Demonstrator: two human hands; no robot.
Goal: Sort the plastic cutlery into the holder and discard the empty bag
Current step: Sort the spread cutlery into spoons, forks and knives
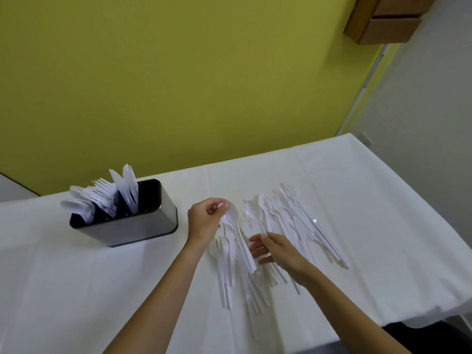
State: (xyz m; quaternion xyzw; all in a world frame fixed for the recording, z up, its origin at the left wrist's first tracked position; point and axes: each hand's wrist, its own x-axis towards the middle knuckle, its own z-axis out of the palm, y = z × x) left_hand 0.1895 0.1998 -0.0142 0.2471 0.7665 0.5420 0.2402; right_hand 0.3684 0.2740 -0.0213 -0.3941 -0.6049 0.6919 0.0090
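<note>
Plastic cutlery [102, 198] stands sorted in the steel-sided holder [132, 226] at the left of the frame (spoons leftmost, then forks, then knives). Just right of it, near the centre, the left hand [204, 221] pinches the bowl end of a few white spoons [231, 215] between thumb and curled fingers, their handles slanting down to lower centre. Beside those handles the right hand [278, 249] has its fingers spread and loose, gripping nothing. Right of centre, a loose heap [293, 226] of forks, spoons and knives lies on the white tablecloth [370, 200].
</note>
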